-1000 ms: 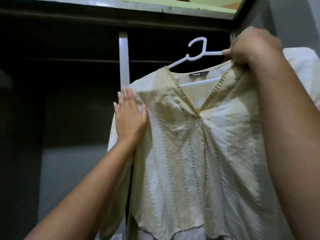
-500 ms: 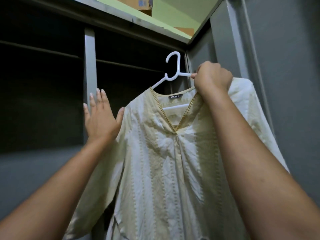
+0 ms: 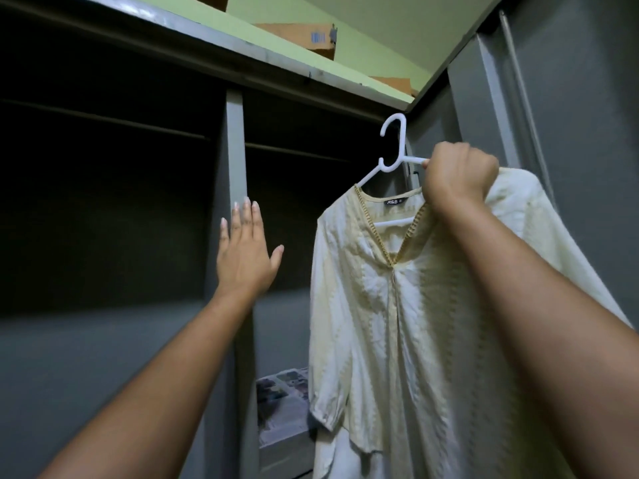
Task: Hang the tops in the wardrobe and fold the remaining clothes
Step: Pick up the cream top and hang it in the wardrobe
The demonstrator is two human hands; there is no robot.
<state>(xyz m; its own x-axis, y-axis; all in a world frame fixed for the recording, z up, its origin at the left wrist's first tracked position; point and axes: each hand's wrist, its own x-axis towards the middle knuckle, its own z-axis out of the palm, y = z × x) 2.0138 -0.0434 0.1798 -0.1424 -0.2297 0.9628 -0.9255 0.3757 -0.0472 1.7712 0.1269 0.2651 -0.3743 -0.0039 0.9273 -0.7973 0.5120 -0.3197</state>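
The right hand (image 3: 458, 174) is curled into a fist around the right shoulder of a white plastic hanger (image 3: 392, 157), and it pinches also the neck edge of the cream top (image 3: 397, 323) together with it. The hanger's hook rises just to the left of this hand and above it, and it is free in the air; it is not on any rail. The top hangs down from the hanger below the right hand and along the right forearm. It has a V-neck with a yellow trim and a small dark label at the back of the neck. One sleeve falls down on the left side of the garment, the other shoulder spreads out behind the right wrist.

The left hand (image 3: 245, 254) is lifted with the fingers straight and close together, the thumb spread out to the side, and it holds nothing. It is apart from the top. Its fingertips are in front of the grey upright post (image 3: 235, 150) of the wardrobe (image 3: 103, 209); I cannot tell if they touch it.

Beyond the left hand, a thin rail (image 3: 297, 152) crosses the dark compartment, which lies between both hands. Above the hands, on top of the wardrobe, stands a cardboard box (image 3: 307, 38). Far below the left hand, on the wardrobe floor, lies a printed paper (image 3: 283, 406).
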